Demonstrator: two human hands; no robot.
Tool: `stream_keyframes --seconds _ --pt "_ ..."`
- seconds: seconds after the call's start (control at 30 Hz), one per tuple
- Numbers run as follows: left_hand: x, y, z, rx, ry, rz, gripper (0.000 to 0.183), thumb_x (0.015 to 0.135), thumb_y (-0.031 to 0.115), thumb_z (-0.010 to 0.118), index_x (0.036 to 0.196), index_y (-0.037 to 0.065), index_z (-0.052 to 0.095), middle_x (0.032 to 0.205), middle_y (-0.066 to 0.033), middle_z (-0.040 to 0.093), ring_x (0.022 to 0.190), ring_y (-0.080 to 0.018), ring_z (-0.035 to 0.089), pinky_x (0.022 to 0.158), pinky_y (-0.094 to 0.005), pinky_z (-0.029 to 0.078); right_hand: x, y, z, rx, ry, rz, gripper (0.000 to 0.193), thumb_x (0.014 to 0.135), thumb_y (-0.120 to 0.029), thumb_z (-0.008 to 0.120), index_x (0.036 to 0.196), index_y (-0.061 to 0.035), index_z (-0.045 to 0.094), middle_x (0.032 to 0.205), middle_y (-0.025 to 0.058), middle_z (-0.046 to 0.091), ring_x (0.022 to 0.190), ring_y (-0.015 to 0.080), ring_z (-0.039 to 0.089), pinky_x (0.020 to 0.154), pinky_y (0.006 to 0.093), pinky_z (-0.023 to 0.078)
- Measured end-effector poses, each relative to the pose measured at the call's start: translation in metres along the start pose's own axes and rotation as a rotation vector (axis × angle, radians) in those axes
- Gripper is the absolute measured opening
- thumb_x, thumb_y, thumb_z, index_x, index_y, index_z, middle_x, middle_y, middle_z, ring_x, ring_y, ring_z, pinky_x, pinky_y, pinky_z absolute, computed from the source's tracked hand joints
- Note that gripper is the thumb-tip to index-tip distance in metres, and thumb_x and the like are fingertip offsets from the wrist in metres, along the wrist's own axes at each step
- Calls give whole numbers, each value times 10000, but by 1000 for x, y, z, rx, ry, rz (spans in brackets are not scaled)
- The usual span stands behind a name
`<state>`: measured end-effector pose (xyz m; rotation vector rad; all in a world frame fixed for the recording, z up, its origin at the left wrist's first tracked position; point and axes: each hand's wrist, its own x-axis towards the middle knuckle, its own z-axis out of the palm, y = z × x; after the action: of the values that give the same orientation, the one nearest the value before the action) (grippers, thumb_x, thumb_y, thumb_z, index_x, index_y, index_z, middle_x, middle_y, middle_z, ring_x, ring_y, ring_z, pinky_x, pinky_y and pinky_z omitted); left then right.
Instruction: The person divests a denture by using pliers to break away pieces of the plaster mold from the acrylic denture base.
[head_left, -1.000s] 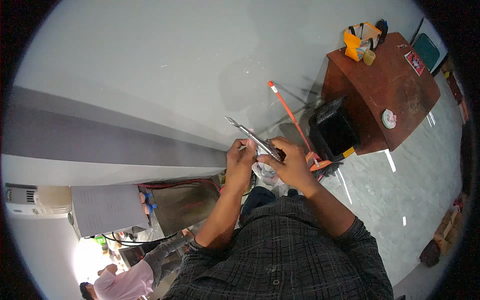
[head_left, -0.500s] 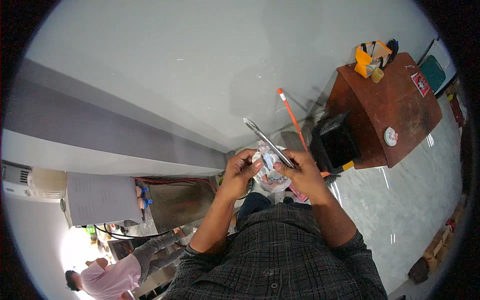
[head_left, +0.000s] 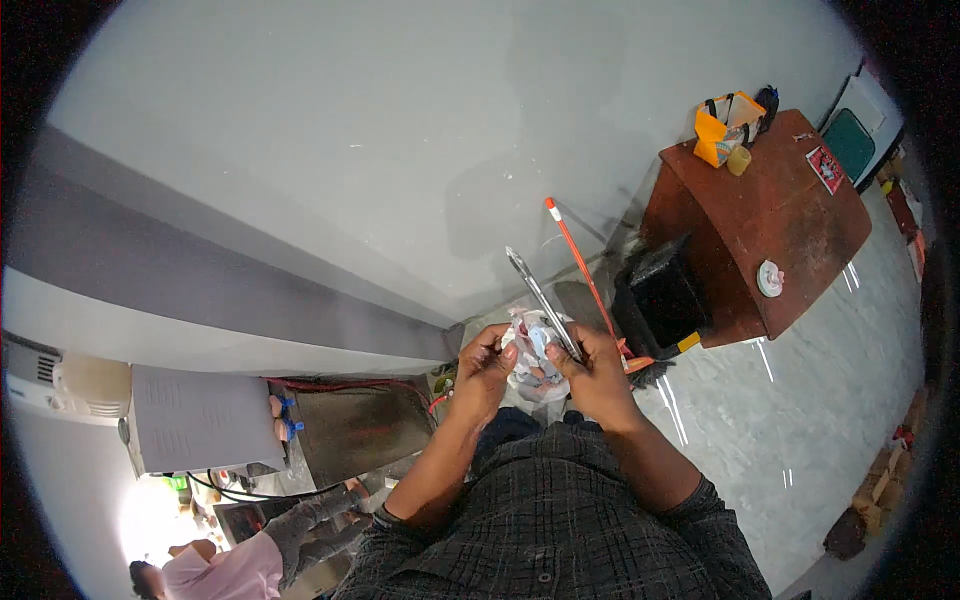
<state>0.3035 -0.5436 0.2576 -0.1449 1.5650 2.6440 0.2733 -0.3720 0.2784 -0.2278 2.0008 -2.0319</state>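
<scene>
Both my hands are closed about a round, translucent plastic container [head_left: 542,388] in front of my body. Whitish, pale blue and pinkish pieces [head_left: 535,345] fill it; they are too small to name. My left hand [head_left: 480,372] grips its left side, thumb on top and fingers curled. On the opposite side, my right hand [head_left: 600,378] pinches a slim silver pen-like rod [head_left: 540,295], which slants up and to the left over the container. That hand also seems to steady the container's right edge, though its lower fingers are hidden.
Ahead stands a pale wall [head_left: 350,200]. To the right are an orange-handled stick [head_left: 578,255], a black bin [head_left: 660,300] and a brown table [head_left: 790,220] bearing a yellow bag [head_left: 715,135]. At left are a grey cabinet [head_left: 205,415] and a person in pink [head_left: 225,575].
My hands and the container sit slightly lower in the picture, while the view has shifted a little. The silver rod stands somewhat steeper. Both hands keep their hold.
</scene>
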Motion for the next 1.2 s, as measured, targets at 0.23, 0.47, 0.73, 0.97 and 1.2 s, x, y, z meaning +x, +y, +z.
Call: stream_keyframes --seconds 0.23,0.47,0.73,0.97,1.2 --pt "-3 8 -25 -107 -16 -263 252 946 155 585 1094 -46 615 963 -135 660 827 -223 642 649 -340 526 -6 8 -19 -308 -23 -190 210 899 -166 661 996 13 614 744 114 572 648 187 524 638 341 435" --pt "-2 14 -55 -279 102 -282 323 867 247 572 1041 -20 624 951 -165 665 821 -323 646 700 -435 527 -3 13 -63 512 -93 151 135 948 -145 609 1003 -22 615 783 -3 536 609 77 390 565 251 336" --pt "9 -16 -59 -281 152 -296 369 840 316 600 1030 1 631 984 -135 674 826 -324 638 694 -400 524 -13 -1 -71 800 -80 213 102 937 -101 626 969 -17 578 710 -9 478 577 82 391 536 264 334" --pt "35 -81 -75 -56 356 -476 201 895 144 577 1033 -3 578 1053 -111 592 1032 -280 568 841 -514 531 -31 15 -98 524 175 240 199 885 -151 696 994 3 631 720 -25 543 586 68 454 525 254 368" --pt "127 -145 25 333 190 -553 155 877 116 690 922 2 594 828 -58 586 696 -165 580 682 -341 571 -118 105 -173 325 612 397 221 863 -175 723 994 -4 672 726 -29 565 609 74 450 545 254 376"
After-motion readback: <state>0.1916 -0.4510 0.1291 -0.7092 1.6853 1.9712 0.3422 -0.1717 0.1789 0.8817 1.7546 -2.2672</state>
